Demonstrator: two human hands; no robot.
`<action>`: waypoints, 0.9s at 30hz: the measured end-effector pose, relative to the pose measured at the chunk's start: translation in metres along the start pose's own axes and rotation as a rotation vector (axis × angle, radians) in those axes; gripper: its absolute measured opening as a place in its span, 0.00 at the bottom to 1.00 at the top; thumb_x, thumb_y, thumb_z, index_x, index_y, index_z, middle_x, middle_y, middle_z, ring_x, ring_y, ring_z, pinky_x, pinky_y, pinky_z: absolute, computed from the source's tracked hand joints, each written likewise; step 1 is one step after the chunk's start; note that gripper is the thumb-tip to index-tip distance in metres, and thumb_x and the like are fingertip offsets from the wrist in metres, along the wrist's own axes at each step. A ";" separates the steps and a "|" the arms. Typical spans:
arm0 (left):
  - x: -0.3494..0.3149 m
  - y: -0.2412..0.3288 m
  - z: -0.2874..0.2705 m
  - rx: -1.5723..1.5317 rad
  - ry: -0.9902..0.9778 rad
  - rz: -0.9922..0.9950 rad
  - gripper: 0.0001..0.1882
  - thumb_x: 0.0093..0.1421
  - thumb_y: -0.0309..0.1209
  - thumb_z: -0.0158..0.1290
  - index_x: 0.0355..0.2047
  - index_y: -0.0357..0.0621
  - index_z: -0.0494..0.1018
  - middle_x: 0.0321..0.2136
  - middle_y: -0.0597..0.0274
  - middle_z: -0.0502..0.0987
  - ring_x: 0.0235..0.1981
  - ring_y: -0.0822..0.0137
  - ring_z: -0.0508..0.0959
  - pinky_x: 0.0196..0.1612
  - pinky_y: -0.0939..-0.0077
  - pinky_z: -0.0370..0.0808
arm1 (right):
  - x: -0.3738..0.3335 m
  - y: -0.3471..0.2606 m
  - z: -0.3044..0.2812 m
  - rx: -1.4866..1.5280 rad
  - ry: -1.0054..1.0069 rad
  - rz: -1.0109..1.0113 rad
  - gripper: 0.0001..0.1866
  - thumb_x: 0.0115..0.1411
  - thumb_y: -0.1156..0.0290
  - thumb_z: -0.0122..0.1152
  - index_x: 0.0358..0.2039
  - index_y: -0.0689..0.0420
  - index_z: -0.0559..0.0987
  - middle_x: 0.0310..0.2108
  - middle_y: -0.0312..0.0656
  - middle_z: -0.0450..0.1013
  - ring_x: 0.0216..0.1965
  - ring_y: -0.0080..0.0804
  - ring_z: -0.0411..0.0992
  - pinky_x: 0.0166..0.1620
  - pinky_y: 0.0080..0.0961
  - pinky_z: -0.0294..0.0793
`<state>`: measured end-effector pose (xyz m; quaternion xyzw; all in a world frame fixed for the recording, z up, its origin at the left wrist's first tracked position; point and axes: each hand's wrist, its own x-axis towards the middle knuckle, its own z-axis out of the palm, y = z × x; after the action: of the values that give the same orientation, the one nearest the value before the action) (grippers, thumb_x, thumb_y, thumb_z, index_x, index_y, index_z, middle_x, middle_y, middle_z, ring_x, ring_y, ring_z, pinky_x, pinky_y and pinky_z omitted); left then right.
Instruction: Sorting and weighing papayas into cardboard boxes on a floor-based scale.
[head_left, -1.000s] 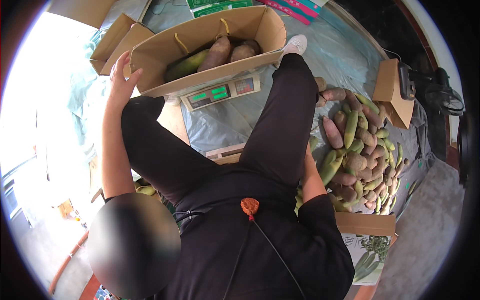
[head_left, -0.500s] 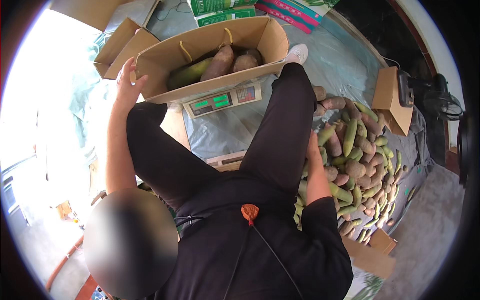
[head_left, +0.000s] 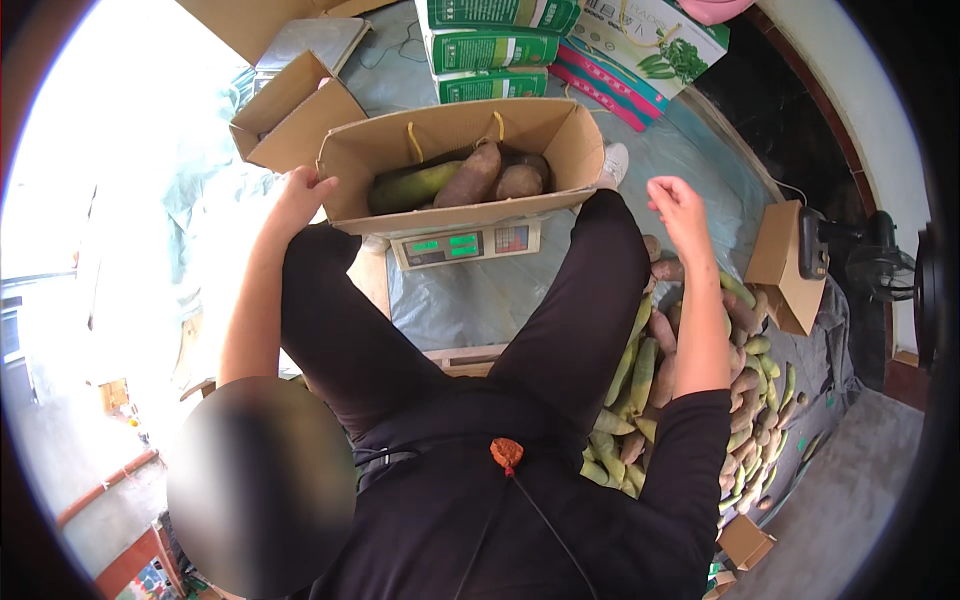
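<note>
A long open cardboard box (head_left: pixel 465 215) rests on a digital scale (head_left: pixel 520 238) with lit green displays, between my knees. Inside lie a long green vegetable (head_left: pixel 415 188), like a large radish, and several reddish-brown tubers (head_left: pixel 472 178). My left hand (head_left: pixel 298 203) is at the box's left end, fingers bent in and thumb against its front corner; it appears to grip the cardboard. To the right of the box, my right hand (head_left: pixel 682 215) is raised above my right knee, loosely curled with fingers apart and nothing visible in it.
A heap of green and brown root vegetables (head_left: pixel 745 400) spreads on the right. Beyond it stand an open carton (head_left: pixel 780 265) and a black fan (head_left: pixel 885 265). Stacked green cartons (head_left: pixel 495 50) are behind the box; a smaller open box (head_left: pixel 300 115) sits at its left.
My right hand has risen empty from the heap and moved forward. My left hand's spread fingers have closed in at the box's edge. The view has tilted, so the box appears lower.
</note>
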<state>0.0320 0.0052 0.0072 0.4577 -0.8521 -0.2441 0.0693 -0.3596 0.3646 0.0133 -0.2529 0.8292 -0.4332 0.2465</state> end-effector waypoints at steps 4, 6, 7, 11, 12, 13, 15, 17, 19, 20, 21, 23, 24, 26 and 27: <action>0.004 0.003 -0.020 -0.028 -0.226 -0.087 0.22 0.54 0.43 0.55 0.24 0.30 0.74 0.17 0.57 0.73 0.21 0.66 0.73 0.31 0.69 0.71 | 0.039 -0.033 0.010 -0.184 -0.100 -0.071 0.19 0.55 0.55 0.59 0.32 0.60 0.77 0.26 0.38 0.75 0.29 0.25 0.71 0.34 0.24 0.69; 0.011 0.007 -0.029 -0.007 -0.275 -0.110 0.23 0.54 0.44 0.54 0.25 0.30 0.75 0.18 0.55 0.75 0.22 0.66 0.74 0.31 0.69 0.72 | 0.056 -0.042 0.014 -0.441 -0.160 -0.052 0.26 0.53 0.46 0.57 0.28 0.61 0.78 0.23 0.42 0.74 0.28 0.32 0.72 0.34 0.30 0.70; 0.015 0.011 -0.033 0.011 -0.309 -0.149 0.24 0.54 0.47 0.54 0.26 0.31 0.76 0.19 0.55 0.76 0.23 0.66 0.76 0.32 0.70 0.72 | 0.063 -0.047 0.020 -0.435 -0.171 -0.070 0.26 0.53 0.46 0.57 0.28 0.61 0.78 0.23 0.42 0.74 0.28 0.32 0.72 0.34 0.30 0.70; 0.027 0.011 -0.025 0.088 -0.477 -0.193 0.30 0.53 0.53 0.53 0.27 0.31 0.77 0.17 0.54 0.78 0.23 0.63 0.79 0.36 0.69 0.75 | 0.084 -0.045 0.049 -0.706 -0.250 -0.102 0.29 0.51 0.42 0.56 0.23 0.61 0.77 0.20 0.46 0.74 0.25 0.38 0.75 0.32 0.36 0.71; 0.026 0.013 -0.020 0.074 -0.509 -0.207 0.29 0.54 0.53 0.51 0.26 0.30 0.77 0.17 0.53 0.77 0.22 0.63 0.79 0.35 0.69 0.76 | 0.087 -0.042 0.057 -0.651 -0.284 -0.023 0.28 0.52 0.44 0.56 0.23 0.62 0.77 0.19 0.47 0.74 0.22 0.38 0.74 0.30 0.35 0.72; 0.026 0.016 -0.015 0.058 -0.544 -0.221 0.29 0.54 0.52 0.50 0.26 0.30 0.77 0.17 0.53 0.77 0.20 0.63 0.79 0.33 0.70 0.77 | 0.088 -0.040 0.062 -0.598 -0.320 0.058 0.27 0.53 0.46 0.56 0.23 0.63 0.77 0.17 0.48 0.73 0.19 0.38 0.74 0.28 0.35 0.72; 0.030 -0.005 -0.002 0.077 -0.574 -0.193 0.25 0.54 0.46 0.50 0.24 0.29 0.76 0.17 0.52 0.77 0.19 0.63 0.79 0.29 0.70 0.77 | 0.092 -0.039 0.073 -0.564 -0.339 0.039 0.26 0.53 0.48 0.56 0.23 0.64 0.76 0.16 0.48 0.73 0.17 0.38 0.73 0.27 0.34 0.72; 0.035 0.001 0.004 0.101 -0.556 -0.138 0.20 0.53 0.39 0.50 0.23 0.28 0.75 0.17 0.50 0.77 0.19 0.62 0.79 0.28 0.70 0.77 | 0.091 -0.037 0.071 -0.542 -0.346 0.051 0.25 0.54 0.51 0.56 0.23 0.65 0.76 0.15 0.48 0.72 0.14 0.38 0.72 0.25 0.33 0.72; 0.033 0.002 0.008 -0.043 -0.460 -0.225 0.17 0.52 0.35 0.51 0.20 0.29 0.74 0.15 0.51 0.76 0.19 0.61 0.79 0.28 0.68 0.77 | 0.087 -0.042 0.067 -0.618 -0.344 0.034 0.21 0.54 0.56 0.56 0.23 0.65 0.77 0.15 0.47 0.72 0.15 0.38 0.72 0.25 0.34 0.72; 0.033 0.009 0.005 0.006 -0.447 -0.203 0.16 0.51 0.34 0.50 0.18 0.29 0.74 0.16 0.51 0.76 0.19 0.61 0.79 0.28 0.67 0.77 | 0.088 -0.039 0.067 -0.626 -0.352 0.021 0.21 0.54 0.56 0.56 0.23 0.65 0.77 0.15 0.47 0.72 0.15 0.38 0.72 0.25 0.34 0.72; 0.035 0.010 0.006 -0.003 -0.440 -0.215 0.16 0.51 0.34 0.50 0.18 0.29 0.74 0.16 0.51 0.76 0.19 0.61 0.79 0.28 0.67 0.77 | 0.091 -0.033 0.069 -0.552 -0.325 0.040 0.20 0.53 0.57 0.56 0.23 0.65 0.77 0.15 0.47 0.72 0.15 0.37 0.72 0.24 0.34 0.71; 0.038 0.006 0.002 0.049 -0.403 -0.175 0.16 0.50 0.35 0.51 0.20 0.30 0.76 0.14 0.54 0.76 0.18 0.63 0.79 0.27 0.69 0.76 | 0.095 -0.026 0.070 -0.483 -0.313 0.043 0.19 0.53 0.59 0.57 0.23 0.66 0.77 0.15 0.46 0.72 0.15 0.37 0.71 0.24 0.34 0.70; 0.039 0.004 0.000 0.041 -0.392 -0.191 0.16 0.50 0.35 0.51 0.20 0.30 0.76 0.14 0.54 0.76 0.18 0.63 0.79 0.27 0.69 0.76 | 0.098 -0.024 0.069 -0.445 -0.293 0.050 0.18 0.52 0.60 0.58 0.22 0.66 0.77 0.15 0.46 0.72 0.15 0.35 0.71 0.23 0.33 0.69; 0.045 0.001 -0.006 0.038 -0.329 -0.196 0.15 0.50 0.36 0.52 0.17 0.34 0.76 0.14 0.56 0.76 0.18 0.63 0.78 0.27 0.70 0.76 | 0.099 -0.032 0.073 -0.384 -0.254 0.045 0.17 0.50 0.61 0.60 0.21 0.66 0.77 0.15 0.45 0.71 0.15 0.31 0.69 0.23 0.32 0.66; 0.047 -0.002 -0.010 0.033 -0.328 -0.209 0.15 0.50 0.36 0.52 0.17 0.34 0.76 0.14 0.56 0.76 0.18 0.63 0.78 0.27 0.70 0.76 | 0.101 -0.038 0.075 -0.390 -0.265 0.040 0.17 0.50 0.61 0.60 0.21 0.66 0.77 0.15 0.45 0.71 0.15 0.31 0.69 0.23 0.32 0.66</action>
<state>0.0101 -0.0376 0.0105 0.4989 -0.8037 -0.3072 -0.1035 -0.3807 0.2371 -0.0117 -0.3338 0.8624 -0.2229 0.3085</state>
